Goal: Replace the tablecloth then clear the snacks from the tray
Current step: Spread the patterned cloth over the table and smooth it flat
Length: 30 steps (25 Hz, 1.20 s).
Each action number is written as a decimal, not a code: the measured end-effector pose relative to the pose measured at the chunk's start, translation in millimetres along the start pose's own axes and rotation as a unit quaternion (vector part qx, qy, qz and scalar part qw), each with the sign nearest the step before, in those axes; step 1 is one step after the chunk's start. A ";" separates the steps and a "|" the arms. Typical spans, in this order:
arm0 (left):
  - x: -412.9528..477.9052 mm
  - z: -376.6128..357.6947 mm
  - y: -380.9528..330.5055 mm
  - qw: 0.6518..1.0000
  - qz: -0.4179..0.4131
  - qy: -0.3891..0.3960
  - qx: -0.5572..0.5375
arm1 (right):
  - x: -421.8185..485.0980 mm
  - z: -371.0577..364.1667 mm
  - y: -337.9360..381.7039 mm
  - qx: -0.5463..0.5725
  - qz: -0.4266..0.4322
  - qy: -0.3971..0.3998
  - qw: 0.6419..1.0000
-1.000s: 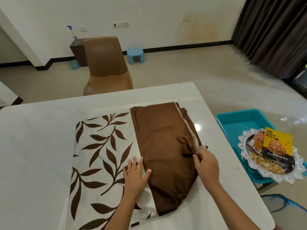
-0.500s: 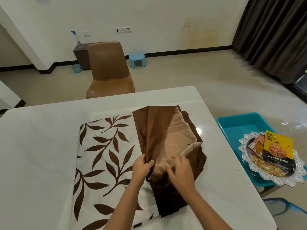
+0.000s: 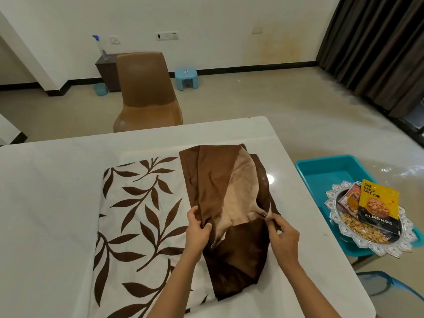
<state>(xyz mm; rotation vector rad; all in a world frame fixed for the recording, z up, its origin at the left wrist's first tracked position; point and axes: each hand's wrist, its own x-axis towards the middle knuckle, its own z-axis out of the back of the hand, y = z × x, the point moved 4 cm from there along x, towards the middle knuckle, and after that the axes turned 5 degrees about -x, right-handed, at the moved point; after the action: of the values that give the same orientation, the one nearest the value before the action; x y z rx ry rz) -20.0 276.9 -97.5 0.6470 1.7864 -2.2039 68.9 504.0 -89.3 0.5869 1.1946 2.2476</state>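
A folded tablecloth, white with brown leaves and a plain brown band, lies on the white table. Its top brown layer is lifted open and shows a beige underside. My left hand grips the brown fold's edge near the middle. My right hand pinches a beige corner just to the right of it. To the right of the table a silver tray holds a yellow almonds packet, another packet and loose snacks.
The silver tray rests on a teal plastic tub beside the table's right edge. A brown chair stands at the far side. A blue stool and a dark cabinet with a spray bottle are by the wall. Curtains hang at the right.
Both hands went from pressing flat on the folded cloth to gripping its brown layer. They have since pulled apart, opening the fold wider and baring the beige side.
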 end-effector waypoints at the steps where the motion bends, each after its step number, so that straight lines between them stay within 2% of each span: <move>1: 0.6 -5.7 -4.5 1.000 -0.010 0.008 -0.010 | -4.2 2.9 -3.8 0.017 -0.038 -0.003 0.999; 4: 5.4 -24.6 -11.7 0.999 -0.026 0.023 0.013 | -3.6 2.9 -16.8 0.031 -0.106 0.021 0.994; 8: 4.7 -52.0 -22.0 0.995 0.054 0.079 -0.011 | -7.2 -13.4 3.5 0.065 -0.096 0.159 0.980; 11: 8.2 -63.3 -26.6 0.995 0.041 0.085 0.016 | -14.1 -29.9 8.9 0.090 -0.130 0.233 0.960; 13: 11.2 -63.4 -24.1 0.996 0.015 0.071 0.050 | -12.7 -40.1 10.8 0.118 -0.188 0.220 0.950; 16: 11.1 -57.5 -21.7 0.998 0.004 0.035 0.058 | -2.0 -48.6 17.3 0.100 -0.244 0.197 0.945; 19: 15.9 -22.7 -20.8 0.998 0.007 -0.064 -0.009 | 15.5 -40.5 11.9 0.210 -0.328 0.085 0.917; 20: 17.6 -7.2 -21.6 0.995 0.012 -0.092 -0.040 | 21.9 -39.1 8.9 0.239 -0.353 0.066 0.902; 21: 20.3 6.1 -21.7 0.992 0.019 -0.103 -0.064 | 26.6 -42.4 8.6 0.248 -0.377 0.079 0.889; 24: 18.1 14.0 -21.2 0.995 0.041 -0.042 -0.077 | 22.1 -72.9 29.0 0.185 -0.409 0.268 0.852; 25: 13.6 8.1 -21.3 0.996 0.048 -0.011 -0.073 | 16.7 -86.3 35.7 0.153 -0.400 0.315 0.847; 26: 9.6 2.5 -20.4 0.996 0.051 0.009 -0.073 | 12.4 -99.1 39.5 0.123 -0.384 0.329 0.854; 28: 7.6 1.5 -17.2 0.997 0.038 -0.007 -0.068 | 11.4 -113.9 36.9 0.115 -0.356 0.286 0.882; 30: 10.8 20.5 -14.6 0.993 0.022 -0.085 -0.085 | 19.5 -105.4 26.5 0.164 -0.356 0.170 0.904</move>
<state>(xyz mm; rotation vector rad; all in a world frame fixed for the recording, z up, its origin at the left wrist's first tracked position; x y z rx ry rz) -39.8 261.5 -86.7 0.4443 1.8267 -1.9856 -14.8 438.3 -118.7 -0.1496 1.6448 1.5583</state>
